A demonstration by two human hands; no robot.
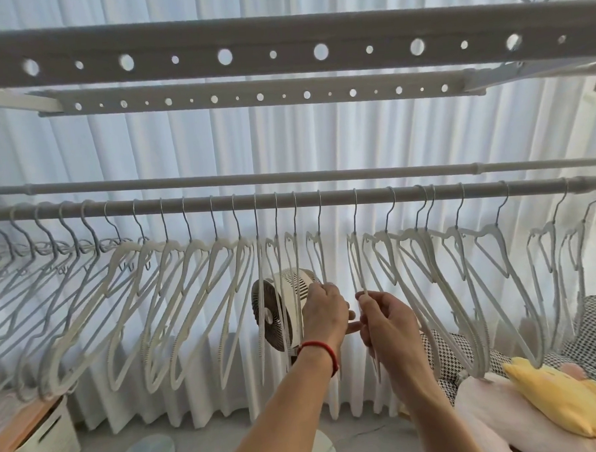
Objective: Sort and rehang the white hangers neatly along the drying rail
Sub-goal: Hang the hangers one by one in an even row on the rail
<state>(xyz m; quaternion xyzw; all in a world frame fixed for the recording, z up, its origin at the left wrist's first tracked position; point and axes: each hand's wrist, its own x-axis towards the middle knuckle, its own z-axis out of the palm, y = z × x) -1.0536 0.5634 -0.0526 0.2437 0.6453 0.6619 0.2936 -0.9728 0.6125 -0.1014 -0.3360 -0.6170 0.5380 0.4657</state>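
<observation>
Several white hangers (193, 300) hang by metal hooks from the grey drying rail (322, 197), which runs across the whole view. My left hand (325, 310), with a red band at the wrist, grips the lower edge of one hanger (317, 256) near the middle of the rail. To its right my right hand (386, 319) pinches the neighbouring hanger (355, 264) by its side arm. A small gap on the rail separates these two hangers. Grey hangers (33, 274) crowd the far left.
A second thin rail (252, 178) and two perforated bars (280, 54) sit above. A white fan (283, 309) stands behind the hangers before white curtains. A white bin (42, 443) is at lower left. Cushions with a yellow plush toy (557, 395) lie at lower right.
</observation>
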